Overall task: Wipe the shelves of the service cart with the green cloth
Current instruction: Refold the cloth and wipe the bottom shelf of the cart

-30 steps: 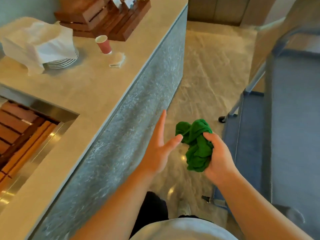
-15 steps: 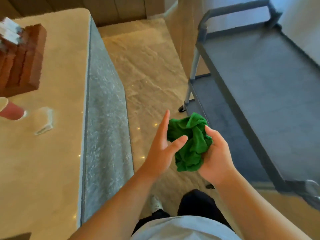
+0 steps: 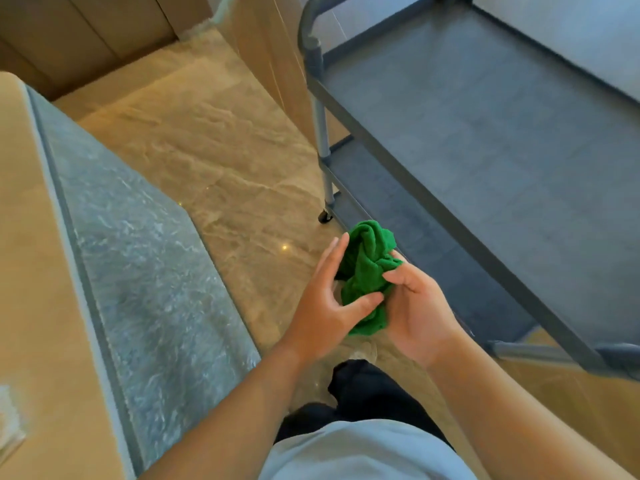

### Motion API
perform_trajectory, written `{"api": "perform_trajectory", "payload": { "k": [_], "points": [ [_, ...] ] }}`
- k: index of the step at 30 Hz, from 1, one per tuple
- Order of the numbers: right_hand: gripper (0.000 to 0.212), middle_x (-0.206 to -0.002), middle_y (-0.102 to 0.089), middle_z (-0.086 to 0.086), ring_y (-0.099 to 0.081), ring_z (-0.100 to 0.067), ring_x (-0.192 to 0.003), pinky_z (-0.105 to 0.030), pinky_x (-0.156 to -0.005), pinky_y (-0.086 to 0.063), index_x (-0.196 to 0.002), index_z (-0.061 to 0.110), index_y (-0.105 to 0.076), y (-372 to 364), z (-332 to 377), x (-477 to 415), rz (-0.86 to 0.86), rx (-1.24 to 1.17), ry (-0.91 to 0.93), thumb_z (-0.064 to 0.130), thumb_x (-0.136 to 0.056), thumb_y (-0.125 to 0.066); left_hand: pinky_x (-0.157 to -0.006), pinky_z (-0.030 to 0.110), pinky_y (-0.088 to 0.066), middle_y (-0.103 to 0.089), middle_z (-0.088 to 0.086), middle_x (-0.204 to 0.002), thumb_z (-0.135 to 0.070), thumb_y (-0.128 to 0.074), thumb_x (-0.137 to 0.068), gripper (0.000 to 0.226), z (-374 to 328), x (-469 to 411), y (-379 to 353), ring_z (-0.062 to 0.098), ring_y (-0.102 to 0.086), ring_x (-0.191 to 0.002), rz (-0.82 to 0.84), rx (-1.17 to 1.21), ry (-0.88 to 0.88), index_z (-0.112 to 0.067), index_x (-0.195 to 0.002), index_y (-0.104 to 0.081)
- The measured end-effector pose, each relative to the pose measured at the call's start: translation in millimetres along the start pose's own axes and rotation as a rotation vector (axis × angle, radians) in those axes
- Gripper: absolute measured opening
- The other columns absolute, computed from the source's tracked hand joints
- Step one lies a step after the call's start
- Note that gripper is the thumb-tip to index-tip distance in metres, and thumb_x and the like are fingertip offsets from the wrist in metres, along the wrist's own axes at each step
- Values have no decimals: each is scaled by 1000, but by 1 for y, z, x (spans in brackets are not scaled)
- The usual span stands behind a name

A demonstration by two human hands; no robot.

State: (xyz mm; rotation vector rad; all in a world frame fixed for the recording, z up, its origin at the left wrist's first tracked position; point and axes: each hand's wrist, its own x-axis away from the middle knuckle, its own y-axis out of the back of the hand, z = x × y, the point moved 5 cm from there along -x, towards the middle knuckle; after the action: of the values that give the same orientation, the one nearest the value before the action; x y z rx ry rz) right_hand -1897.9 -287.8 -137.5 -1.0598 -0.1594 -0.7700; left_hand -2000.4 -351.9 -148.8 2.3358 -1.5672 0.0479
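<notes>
A crumpled green cloth is held between both hands in front of my body. My right hand grips its right side with curled fingers. My left hand lies against its left side, fingers fairly straight, thumb pressing the cloth's lower part. The grey service cart stands to the right; its top shelf is bare and a lower shelf shows beneath it. The cloth hovers just left of the cart's near edge, not touching it.
A stone-faced counter with a beige top runs along the left. Marble floor lies between counter and cart. The cart's handle and a caster wheel are at its far left corner. Wooden panels stand behind.
My view has swung right, bringing the cart closer and dropping the counter items out of sight. My left hand has closed in on the cloth, its thumb now pressing it.
</notes>
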Motion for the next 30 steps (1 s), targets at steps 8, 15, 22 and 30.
{"api": "perform_trajectory", "payload": {
  "k": [8, 15, 22, 30],
  "points": [
    [63, -139, -57, -21, -59, -32, -116, -48, -95, -52, -140, 10, -52, 2, 25, -43, -99, -33, 146, 13, -78, -43, -112, 11, -25, -26, -32, -152, -69, -51, -81, 67, -17, -62, 26, -8, -22, -145, 91, 108, 35, -53, -141, -25],
    [62, -132, -61, -18, -60, -32, -107, -50, -92, -53, -136, 15, -56, 11, 33, -63, -301, -100, 249, 15, -75, -48, -123, 34, -18, -26, -26, -157, -92, -44, -72, 83, -24, -125, 33, -2, -23, -147, 258, 121, -7, -50, -142, -28],
    [48, -128, -64, -17, -63, -34, -107, -45, -84, -56, -135, 16, -57, -7, 32, -70, -568, -230, 463, 14, -88, -51, -121, 27, -22, -30, -20, -158, -96, -41, -68, 90, -28, -171, 44, 0, -27, -146, 521, 106, -25, -47, -143, -31],
    [30, -116, -70, -12, -69, -27, -102, -38, -78, -58, -129, 12, -59, 20, 29, -65, -712, -251, 627, 11, -103, -44, -112, 8, -23, -29, -27, -153, -92, -40, -74, 89, -4, -190, 44, -1, -24, -147, 609, 13, -100, -40, -145, -28]
  ]
}}
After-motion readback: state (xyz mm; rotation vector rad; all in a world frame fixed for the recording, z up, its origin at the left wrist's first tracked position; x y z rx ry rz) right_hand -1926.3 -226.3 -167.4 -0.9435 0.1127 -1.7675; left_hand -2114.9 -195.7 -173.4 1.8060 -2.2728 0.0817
